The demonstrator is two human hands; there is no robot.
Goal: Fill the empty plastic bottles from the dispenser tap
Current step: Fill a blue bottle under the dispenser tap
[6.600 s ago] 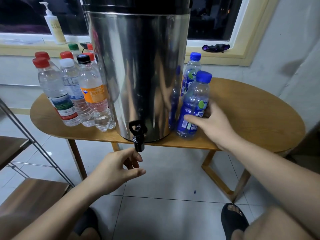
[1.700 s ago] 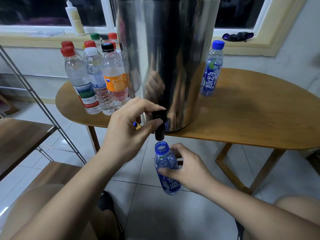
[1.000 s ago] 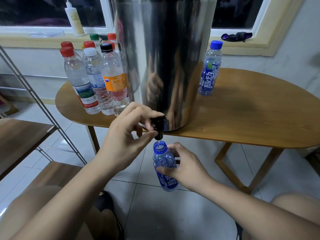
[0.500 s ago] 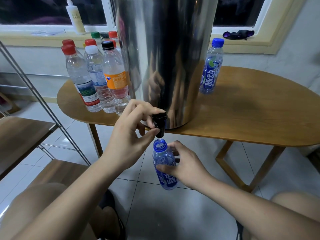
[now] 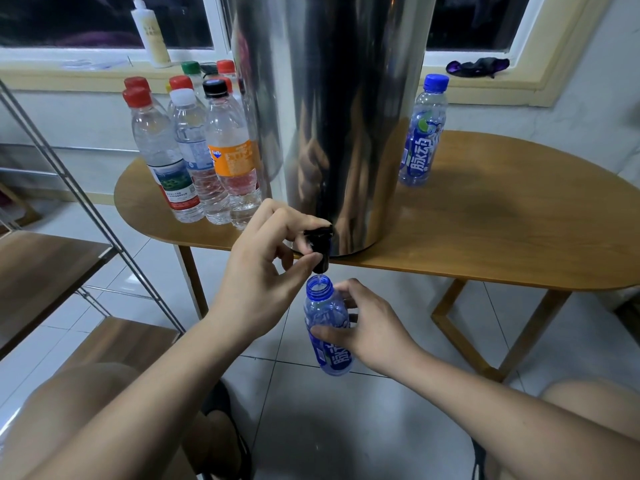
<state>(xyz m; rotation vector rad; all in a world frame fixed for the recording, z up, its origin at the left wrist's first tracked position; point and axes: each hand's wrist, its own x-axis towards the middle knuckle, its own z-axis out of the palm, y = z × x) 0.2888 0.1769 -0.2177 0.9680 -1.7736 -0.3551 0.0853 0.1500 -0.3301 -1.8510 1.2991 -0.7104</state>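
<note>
Pale floor tiles (image 5: 346, 427) and a window sill frame an oval wooden table (image 5: 519, 230). On it a tall stainless-steel dispenser (image 5: 332, 116) stands at the front edge, with its black tap (image 5: 320, 249) overhanging that edge. The left hand (image 5: 263, 271) pinches the tap's lever, forefinger on top and thumb pressed against the side below. Just under the spout, off the table and above the floor, the right hand (image 5: 370, 327) grips an uncapped blue plastic bottle (image 5: 325, 311) round its middle. The bottle is nearly upright with its mouth right below the spout, where a pale trickle shows. A capped blue bottle (image 5: 422, 133) stands toward the table's back edge, just right of the dispenser. A cluster of capped clear bottles (image 5: 187, 150), one with an orange label (image 5: 232, 157), crowds the left end. A pump bottle (image 5: 150, 32) and a dark cloth (image 5: 478, 67) lie on the sill, and a metal-framed wooden shelf (image 5: 45, 268) stands at the left.
</note>
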